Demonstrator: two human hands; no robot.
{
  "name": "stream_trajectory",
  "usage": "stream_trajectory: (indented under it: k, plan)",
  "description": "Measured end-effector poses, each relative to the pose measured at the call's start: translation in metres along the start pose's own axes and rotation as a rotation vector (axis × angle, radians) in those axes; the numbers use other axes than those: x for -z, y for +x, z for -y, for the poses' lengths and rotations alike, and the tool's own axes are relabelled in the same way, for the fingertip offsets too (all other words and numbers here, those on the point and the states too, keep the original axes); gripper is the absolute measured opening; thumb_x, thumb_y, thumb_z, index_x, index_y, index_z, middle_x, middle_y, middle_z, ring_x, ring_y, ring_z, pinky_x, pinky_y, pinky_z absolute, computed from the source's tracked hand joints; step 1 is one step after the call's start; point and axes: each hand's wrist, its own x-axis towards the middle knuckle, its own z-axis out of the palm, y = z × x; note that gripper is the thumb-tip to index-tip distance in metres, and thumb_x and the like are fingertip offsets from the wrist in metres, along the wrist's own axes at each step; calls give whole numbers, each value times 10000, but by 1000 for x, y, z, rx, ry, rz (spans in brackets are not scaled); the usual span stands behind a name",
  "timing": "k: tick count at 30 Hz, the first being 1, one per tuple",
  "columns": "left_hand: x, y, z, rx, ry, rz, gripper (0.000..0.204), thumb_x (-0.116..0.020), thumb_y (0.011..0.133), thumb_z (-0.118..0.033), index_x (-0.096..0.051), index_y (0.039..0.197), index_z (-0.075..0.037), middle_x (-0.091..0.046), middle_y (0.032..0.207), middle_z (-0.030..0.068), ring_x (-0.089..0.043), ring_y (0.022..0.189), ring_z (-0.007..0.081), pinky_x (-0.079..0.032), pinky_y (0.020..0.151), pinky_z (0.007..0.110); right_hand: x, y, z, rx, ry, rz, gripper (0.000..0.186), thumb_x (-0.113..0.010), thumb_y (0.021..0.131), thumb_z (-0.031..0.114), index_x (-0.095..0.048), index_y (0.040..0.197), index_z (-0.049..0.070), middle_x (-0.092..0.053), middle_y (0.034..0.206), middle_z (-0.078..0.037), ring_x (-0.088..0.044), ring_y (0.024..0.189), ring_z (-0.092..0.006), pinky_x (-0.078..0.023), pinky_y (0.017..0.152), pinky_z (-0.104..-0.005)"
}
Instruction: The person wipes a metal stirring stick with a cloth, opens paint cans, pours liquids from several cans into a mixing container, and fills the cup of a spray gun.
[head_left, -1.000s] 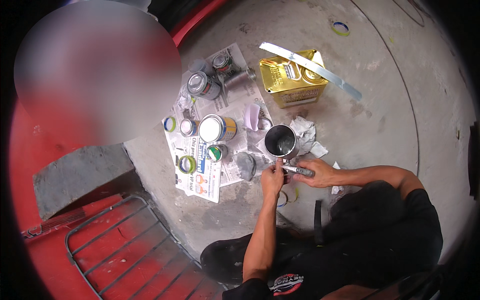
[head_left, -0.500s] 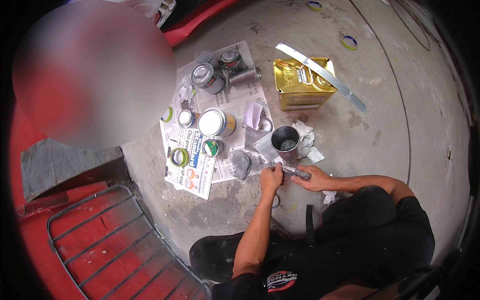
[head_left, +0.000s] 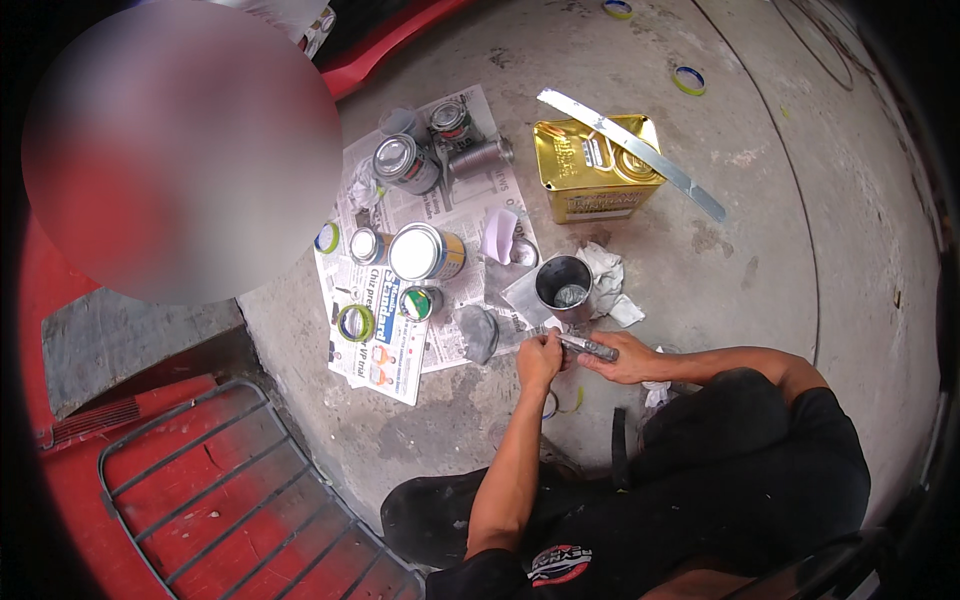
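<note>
Hands low in centre of frame, close together above concrete floor [head_left: 760, 270]. Left hand [head_left: 540, 355] pinching one end of small grey tube-like tool [head_left: 588, 347]; right hand [head_left: 625, 360] wrapped around other end. Exact kind of tool hard to make out, mostly covered by fingers. Just above: open dark tin [head_left: 564, 287] with grey content, on newspaper [head_left: 400, 340], white rag [head_left: 608, 280] beside. Further up: gold square can [head_left: 592, 168] with metal strip [head_left: 630, 150] across. Upper left blurred out. Red metal rack [head_left: 230, 500] cut off at lower left.
</note>
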Motion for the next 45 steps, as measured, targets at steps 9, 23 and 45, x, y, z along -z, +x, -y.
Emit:
stream_trajectory:
  k: [9,23,45]
  plan:
    - [-1,11,14,-6,-18,5,468,-531,922,-351,-682,741,53,-665,594,121,-681,541,205,-542,581,319,-2,4,-1,-14,14,56,524,-594,892,524,-598,959,4,-626,838,-239,-614,788,-410,-459,691,-471]
    - [2,12,15,-65,121,-41,500,-515,908,-396,-697,768,48,-670,587,123,-696,589,230,-540,654,338,-2,4,5,-30,46,57,467,-598,901,487,-601,945,23,-611,792,-233,-602,752,-415,-449,662,-477]
    - [-4,18,24,-54,104,-49,461,-539,880,-402,-721,821,17,-675,617,141,-700,669,289,-530,706,381,-2,4,-1,29,14,57,498,-597,897,509,-575,909,12,-593,794,-220,-587,757,-408,-440,669,-477]
